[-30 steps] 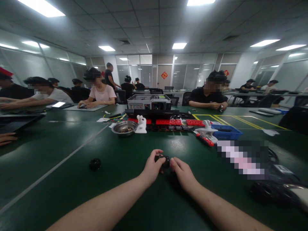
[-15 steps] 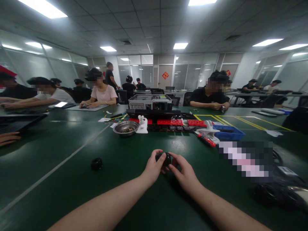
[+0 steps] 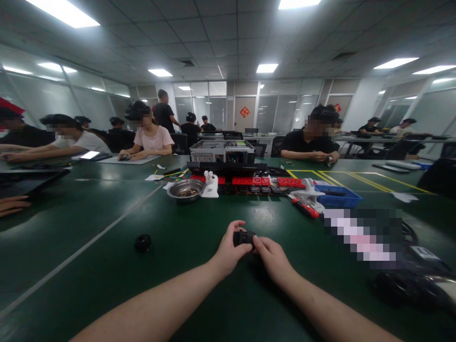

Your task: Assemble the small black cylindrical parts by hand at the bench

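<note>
Both my hands meet above the green table (image 3: pixel 185 308), in the middle of the view. Between them is a small black ribbed cylindrical part (image 3: pixel 244 237); its exact kind I cannot make out. Wrapped around its left end is my left hand (image 3: pixel 230 247), thumb along the near side. The thumb and fingers of my right hand (image 3: pixel 272 256) pinch the right end. My fingers cover both ends of the part. Off to the left, a small black tyre-like ring (image 3: pixel 143 242) lies on the tabletop.
Several black rings (image 3: pixel 397 287) lie at the right. Beyond my hands stand a metal bowl (image 3: pixel 171 191) of small parts, a white holder (image 3: pixel 211 186), red strips (image 3: pixel 249 181), a red-handled tool (image 3: pixel 307 208) and a blue tray (image 3: pixel 344 202). Other people sit around the table.
The part has turned in my hands and more of its ribbed side shows. My right hand has closed in on its right end; the left fingers have shifted around it.
</note>
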